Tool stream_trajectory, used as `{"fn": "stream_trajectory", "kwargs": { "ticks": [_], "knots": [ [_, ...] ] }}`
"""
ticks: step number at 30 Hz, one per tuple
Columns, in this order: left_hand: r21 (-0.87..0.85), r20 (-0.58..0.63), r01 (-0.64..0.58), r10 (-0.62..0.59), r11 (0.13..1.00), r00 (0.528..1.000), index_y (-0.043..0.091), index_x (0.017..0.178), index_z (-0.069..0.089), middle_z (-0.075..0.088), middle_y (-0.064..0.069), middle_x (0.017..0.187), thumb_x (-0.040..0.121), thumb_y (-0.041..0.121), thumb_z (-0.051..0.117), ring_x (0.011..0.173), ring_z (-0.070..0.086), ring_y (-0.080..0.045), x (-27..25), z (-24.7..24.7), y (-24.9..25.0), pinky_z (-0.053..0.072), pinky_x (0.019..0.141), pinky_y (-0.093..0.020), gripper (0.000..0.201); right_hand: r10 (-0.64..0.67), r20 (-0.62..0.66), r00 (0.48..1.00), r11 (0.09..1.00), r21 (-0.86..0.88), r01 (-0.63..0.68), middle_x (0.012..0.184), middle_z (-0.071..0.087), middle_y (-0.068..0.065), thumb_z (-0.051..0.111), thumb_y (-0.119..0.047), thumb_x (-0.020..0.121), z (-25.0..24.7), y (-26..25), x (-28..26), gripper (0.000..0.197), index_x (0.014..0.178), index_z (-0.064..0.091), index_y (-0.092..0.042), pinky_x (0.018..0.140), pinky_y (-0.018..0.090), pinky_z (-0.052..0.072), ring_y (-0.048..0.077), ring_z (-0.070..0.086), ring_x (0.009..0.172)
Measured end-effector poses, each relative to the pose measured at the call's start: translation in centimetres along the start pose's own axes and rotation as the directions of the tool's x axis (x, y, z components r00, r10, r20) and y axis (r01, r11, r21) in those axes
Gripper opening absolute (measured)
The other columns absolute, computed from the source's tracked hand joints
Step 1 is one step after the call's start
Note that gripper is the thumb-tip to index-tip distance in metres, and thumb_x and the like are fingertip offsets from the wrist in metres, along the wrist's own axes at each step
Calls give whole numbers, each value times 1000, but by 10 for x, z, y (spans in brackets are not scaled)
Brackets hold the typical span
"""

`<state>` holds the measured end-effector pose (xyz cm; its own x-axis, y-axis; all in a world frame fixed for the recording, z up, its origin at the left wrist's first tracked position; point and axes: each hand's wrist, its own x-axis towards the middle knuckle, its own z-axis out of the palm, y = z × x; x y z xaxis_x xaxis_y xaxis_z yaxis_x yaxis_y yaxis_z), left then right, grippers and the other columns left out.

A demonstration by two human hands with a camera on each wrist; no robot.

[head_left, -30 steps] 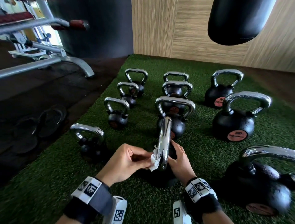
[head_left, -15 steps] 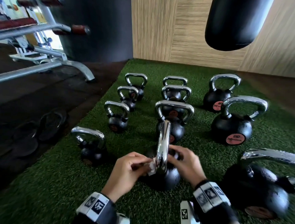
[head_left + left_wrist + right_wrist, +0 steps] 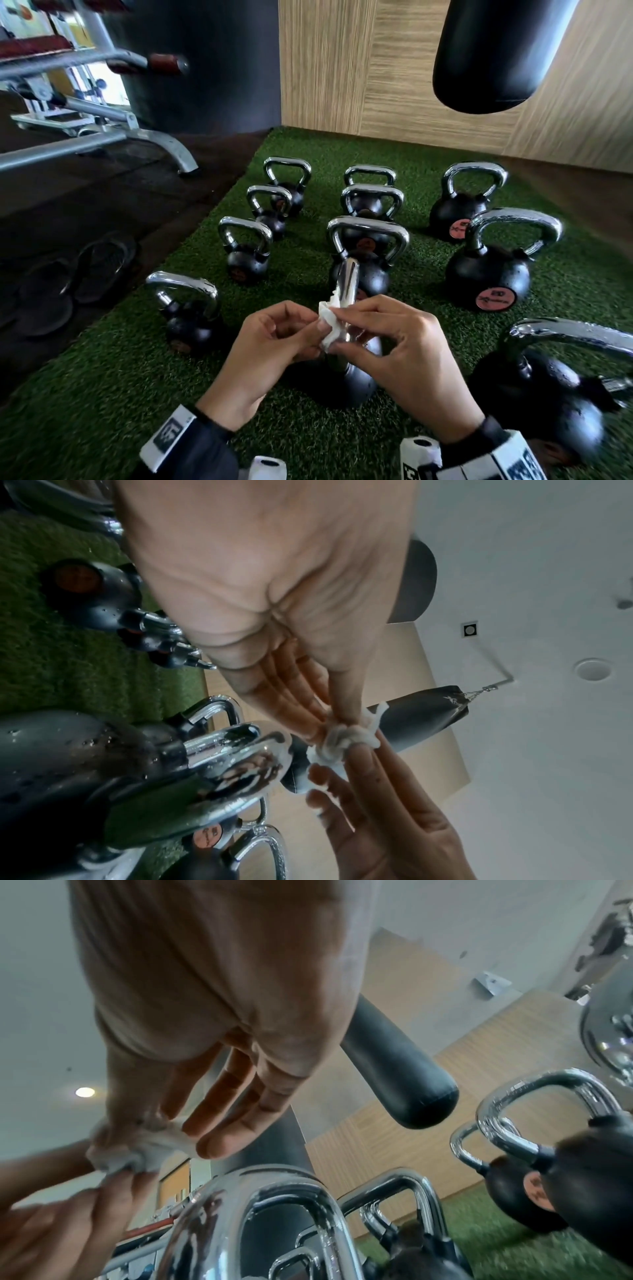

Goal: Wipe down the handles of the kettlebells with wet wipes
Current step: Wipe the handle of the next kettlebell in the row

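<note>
The nearest kettlebell (image 3: 352, 383) stands on the green turf, its chrome handle (image 3: 346, 284) seen edge-on. Just in front of that handle both hands hold a crumpled white wet wipe (image 3: 329, 325). My left hand (image 3: 301, 337) pinches it from the left, my right hand (image 3: 356, 329) from the right. In the left wrist view the wipe (image 3: 342, 739) is bunched between thumb and fingertips, apart from the handle (image 3: 240, 756). In the right wrist view the wipe (image 3: 137, 1150) sits above and left of the handle (image 3: 274, 1204).
Several more chrome-handled kettlebells stand in rows on the turf (image 3: 102, 394); one (image 3: 188, 329) is close on the left, a large one (image 3: 548, 394) close on the right. A black punching bag (image 3: 496, 51) hangs overhead. A bench frame (image 3: 102, 137) and sandals (image 3: 85, 274) are on the dark floor.
The left hand pressed the wipe against the handle while the right held the handle's other side. Both hands have come off the handle and now pinch the wipe together.
</note>
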<state>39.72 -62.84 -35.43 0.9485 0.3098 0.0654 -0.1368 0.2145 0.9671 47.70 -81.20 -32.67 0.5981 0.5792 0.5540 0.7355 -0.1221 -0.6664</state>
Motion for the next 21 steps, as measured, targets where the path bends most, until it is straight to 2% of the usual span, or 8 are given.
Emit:
{"fn": "stream_trajectory", "kwargs": {
  "ticks": [4, 7, 10, 12, 14, 16, 19, 21],
  "knots": [
    [116, 61, -24, 17, 993, 998, 11, 93, 82, 78, -17, 92, 80, 44, 80, 84, 70, -23, -2, -4, -2, 59, 80, -28, 35, 10, -42, 999, 1000, 1, -10, 97, 74, -19, 89, -22, 73, 2, 3, -6, 31, 103, 81, -24, 73, 11, 54, 3, 72, 85],
    [225, 160, -72, 36, 972, 987, 20, 106, 81, 79, -9, 102, 89, 54, 64, 100, 74, -21, -1, -13, -3, 56, 85, -26, 42, 63, -74, 995, 996, 63, -59, 95, 75, -16, 89, -18, 73, -1, 11, -8, 27, 97, 80, -26, 72, 17, 58, 6, 74, 83],
    [410, 102, -161, 131, 898, 986, 36, 120, 74, 76, 4, 117, 91, 38, 68, 112, 69, -15, 11, -23, -20, 55, 94, -25, 30, 192, -168, 967, 977, 127, -172, 90, 78, -14, 90, -26, 71, -10, 28, -8, 23, 92, 81, -29, 72, 20, 60, 6, 75, 79],
    [670, 154, -136, 42, 730, 987, 49, 144, 49, 54, 15, 148, 79, 33, 80, 139, 47, -6, 22, -32, -40, 42, 117, -37, 74, 294, -240, 925, 953, 147, -265, 85, 78, -15, 91, -28, 69, -14, 45, -3, 23, 90, 81, -30, 71, 21, 60, 5, 75, 75],
    [870, 304, -187, -199, 456, 932, 38, 162, 6, 5, 16, 169, 62, 60, 87, 157, -2, -9, 36, -35, -65, 6, 130, -42, 131, 408, -264, 874, 912, 163, -377, 81, 78, -15, 91, -28, 68, -15, 64, 3, 24, 90, 81, -29, 73, 27, 61, 5, 75, 75],
    [915, 364, -292, -259, 280, 894, 27, 162, -12, -17, 9, 170, 51, 87, 76, 154, -24, -12, 51, -28, -93, -6, 129, -49, 154, 498, -240, 833, 867, 159, -472, 80, 78, -15, 91, -28, 68, -8, 84, 11, 23, 88, 81, -30, 76, 29, 61, 4, 75, 76],
    [908, 310, -275, -65, 317, 949, 21, 163, 10, 9, 2, 171, 58, 94, 63, 159, -5, -17, 66, -13, -114, 12, 128, -52, 139, 595, -201, 778, 803, 194, -563, 80, 78, -11, 90, -21, 68, 8, 109, 26, 20, 83, 78, -28, 81, 35, 63, 8, 75, 78],
    [858, 365, -392, 143, 332, 920, 11, 152, 41, 41, -2, 159, 69, 84, 65, 154, 22, -19, 69, -12, -123, 24, 124, -47, 112, 629, -204, 751, 778, 170, -605, 82, 77, -8, 90, -18, 68, 17, 123, 36, 21, 78, 75, -30, 83, 36, 62, 11, 74, 81]
  ]
}}
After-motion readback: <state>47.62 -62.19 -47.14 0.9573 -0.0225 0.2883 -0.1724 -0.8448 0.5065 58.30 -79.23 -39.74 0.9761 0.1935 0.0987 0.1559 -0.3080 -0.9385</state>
